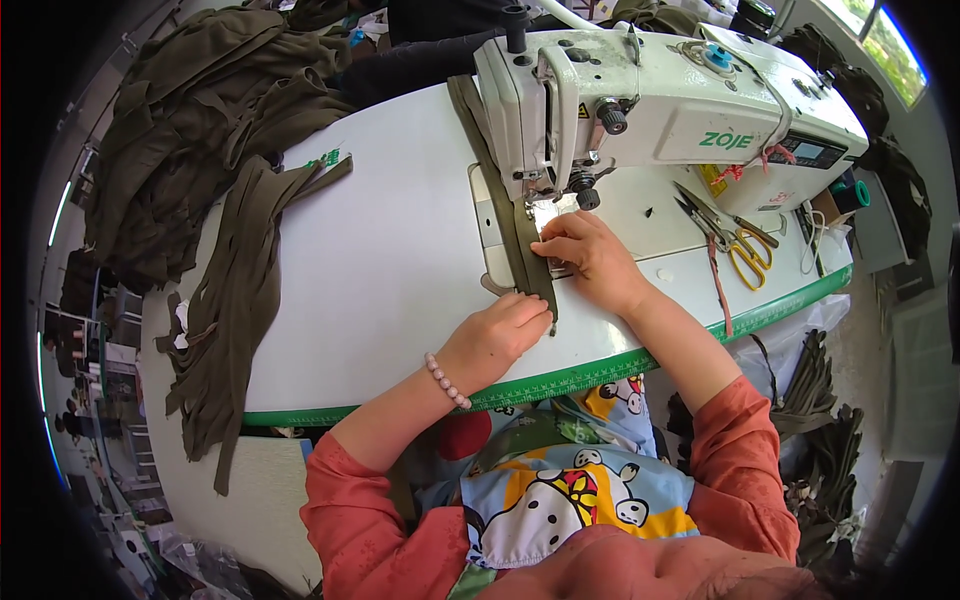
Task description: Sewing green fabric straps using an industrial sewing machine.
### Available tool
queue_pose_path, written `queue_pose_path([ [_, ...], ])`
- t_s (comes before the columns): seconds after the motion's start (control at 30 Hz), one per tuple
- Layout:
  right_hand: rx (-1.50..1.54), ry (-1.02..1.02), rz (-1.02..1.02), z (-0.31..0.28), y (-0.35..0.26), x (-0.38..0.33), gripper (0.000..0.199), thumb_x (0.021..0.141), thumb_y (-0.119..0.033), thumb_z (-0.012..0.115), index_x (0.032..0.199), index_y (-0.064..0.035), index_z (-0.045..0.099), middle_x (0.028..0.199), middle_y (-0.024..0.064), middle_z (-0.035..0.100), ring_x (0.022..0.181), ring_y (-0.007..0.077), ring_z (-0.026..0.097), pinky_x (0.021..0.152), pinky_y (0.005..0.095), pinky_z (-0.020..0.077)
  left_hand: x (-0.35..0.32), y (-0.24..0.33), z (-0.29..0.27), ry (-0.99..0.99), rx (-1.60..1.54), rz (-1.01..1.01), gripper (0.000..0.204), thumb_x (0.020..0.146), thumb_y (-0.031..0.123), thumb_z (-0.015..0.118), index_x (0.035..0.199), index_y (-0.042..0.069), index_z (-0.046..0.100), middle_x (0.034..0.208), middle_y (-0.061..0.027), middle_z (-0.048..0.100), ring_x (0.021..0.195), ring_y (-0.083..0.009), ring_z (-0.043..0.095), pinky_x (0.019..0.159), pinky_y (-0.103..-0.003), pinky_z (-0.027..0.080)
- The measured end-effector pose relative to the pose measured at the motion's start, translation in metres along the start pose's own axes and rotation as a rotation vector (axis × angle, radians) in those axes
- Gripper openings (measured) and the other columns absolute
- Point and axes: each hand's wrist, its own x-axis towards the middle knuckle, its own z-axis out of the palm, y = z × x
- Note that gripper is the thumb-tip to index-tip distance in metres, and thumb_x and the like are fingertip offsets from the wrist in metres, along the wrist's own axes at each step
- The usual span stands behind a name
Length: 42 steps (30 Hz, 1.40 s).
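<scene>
A long, narrow dark olive fabric strip (pixel 497 150) runs from the back of the white sewing machine table, past the machine's needle area, toward me. At its near end my left hand (pixel 492 342) has its fingers closed on the strip's left edge; a beaded bracelet circles that wrist. Just in front of the presser foot, my right hand (pixel 590 262) pinches the strip's right edge between thumb and fingers. The sewing machine (pixel 650 110) stands over the strip, its needle partly hidden by its own parts and my right hand.
More olive strips (pixel 235 290) drape over the table's left edge, beside a large fabric heap (pixel 190 110). Right of my right hand lie yellow-handled scissors (pixel 748 258) and a reddish cloth strip (pixel 718 285). A green measuring tape edging (pixel 590 376) follows the table's front edge.
</scene>
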Motion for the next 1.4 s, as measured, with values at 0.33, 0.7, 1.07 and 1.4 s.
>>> queue_pose_path([
  [0.33,-0.082,0.085,0.029,0.009,-0.005,0.006,0.046,0.067,0.009,0.061,0.108,-0.0092,0.069,0.108,0.0086,0.06,0.101,0.0297,0.056,0.087,0.0371,0.047,0.007,-0.015,0.005,0.056,0.007,-0.013,0.022,0.077,0.002,0.062,0.099,0.0,0.065,0.104,-0.0089,0.062,0.093,-0.0242,0.063,0.076,-0.032,0.055],
  [0.7,-0.047,0.047,-0.016,0.003,-0.001,-0.001,0.041,0.068,0.007,0.064,0.105,-0.009,0.07,0.107,0.0066,0.061,0.102,0.0278,0.055,0.089,0.0358,0.0466,0.012,-0.017,0.005,0.047,0.033,-0.022,0.019,0.079,0.004,0.065,0.097,0.002,0.067,0.102,-0.0091,0.064,0.094,-0.0236,0.063,0.078,-0.033,0.055],
  [1.07,-0.056,0.065,-0.015,0.005,-0.001,0.001,0.031,0.071,0.002,0.066,0.1,-0.0089,0.071,0.104,0.0044,0.062,0.1,0.0251,0.056,0.088,0.0345,0.0466,0.015,-0.011,0.004,0.115,0.035,-0.055,0.015,0.079,0.004,0.068,0.094,0.003,0.068,0.099,-0.0082,0.066,0.09,-0.0254,0.064,0.078,-0.035,0.054],
  [1.4,-0.073,0.065,-0.031,0.006,-0.001,0.0,0.032,0.071,0.001,0.066,0.101,-0.0086,0.071,0.104,0.0046,0.061,0.103,0.0258,0.054,0.091,0.0349,0.045,0.015,-0.015,0.005,0.103,0.027,-0.042,0.015,0.079,0.004,0.068,0.093,0.003,0.068,0.099,-0.0082,0.067,0.09,-0.0251,0.064,0.078,-0.034,0.054],
])
